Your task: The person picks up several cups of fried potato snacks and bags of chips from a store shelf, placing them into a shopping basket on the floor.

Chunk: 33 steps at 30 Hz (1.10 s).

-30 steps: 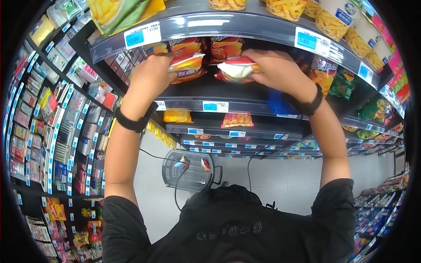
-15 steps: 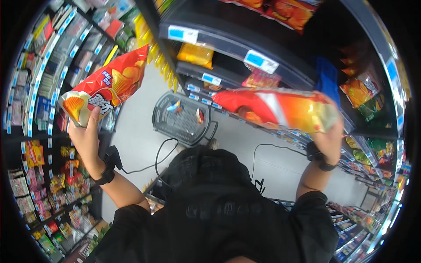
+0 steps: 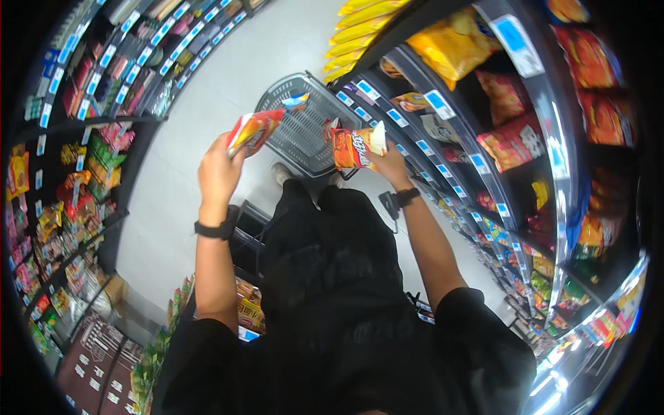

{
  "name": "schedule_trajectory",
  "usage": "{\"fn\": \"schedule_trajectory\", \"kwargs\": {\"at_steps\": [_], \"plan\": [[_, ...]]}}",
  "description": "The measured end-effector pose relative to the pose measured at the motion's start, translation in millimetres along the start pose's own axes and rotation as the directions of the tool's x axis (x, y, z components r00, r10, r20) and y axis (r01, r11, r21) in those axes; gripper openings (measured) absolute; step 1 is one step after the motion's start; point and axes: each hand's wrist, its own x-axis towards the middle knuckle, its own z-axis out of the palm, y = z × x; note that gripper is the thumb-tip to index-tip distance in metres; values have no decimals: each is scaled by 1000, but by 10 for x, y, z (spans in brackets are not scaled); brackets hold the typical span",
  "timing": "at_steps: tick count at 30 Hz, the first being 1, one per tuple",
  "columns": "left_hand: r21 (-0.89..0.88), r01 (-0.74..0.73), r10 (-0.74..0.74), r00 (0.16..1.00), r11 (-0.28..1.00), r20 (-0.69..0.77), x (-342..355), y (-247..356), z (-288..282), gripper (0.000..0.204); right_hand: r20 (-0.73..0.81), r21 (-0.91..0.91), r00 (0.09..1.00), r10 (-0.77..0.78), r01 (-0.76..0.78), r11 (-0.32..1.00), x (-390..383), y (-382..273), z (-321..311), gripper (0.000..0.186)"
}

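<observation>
A red chip bag [image 3: 256, 130] is in my left hand [image 3: 220, 173], whose fingers are closed around its near end. My right hand [image 3: 391, 166] grips a second chip bag [image 3: 354, 148], red and orange with a pale end. Both bags hang above a grey plastic shopping basket [image 3: 287, 142] on the floor, just beyond my feet. They cover part of its inside and its right rim. A small blue packet [image 3: 296, 102] shows past the tip of the left bag. Beside the right bag, a small dark red packet [image 3: 329, 128] is partly hidden.
Dark shelving with chip bags [image 3: 508, 142] runs close along my right. Yellow bags [image 3: 360, 34] are stacked at its far end. More shelves [image 3: 76, 207] line the left side. A brown carton [image 3: 93, 363] stands at the lower left, near green-leafed packs [image 3: 155, 346].
Both hands have come down and inward, bringing the two chip bags from wide apart to above the basket. The view has turned, with the right shelving now seen at another angle.
</observation>
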Motion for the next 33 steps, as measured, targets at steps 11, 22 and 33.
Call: {"fn": "schedule_trajectory", "kwargs": {"at_steps": [11, 22, 33], "plan": [[24, -13, 5, 946, 1000, 323, 73, -968, 2420, 33, 83, -168, 963, 256, -240, 956, 1271, 945, 1767, 62], [181, -469, 295, 766, 865, 571, 526, -1409, 4609, 18, 266, -548, 917, 298, -110, 829, 2795, 2204, 3123, 59], [85, -777, 401, 411, 623, 819, 695, -1587, 5087, 13, 427, -412, 903, 44, 151, 899, 3145, 2544, 3067, 55]]}}
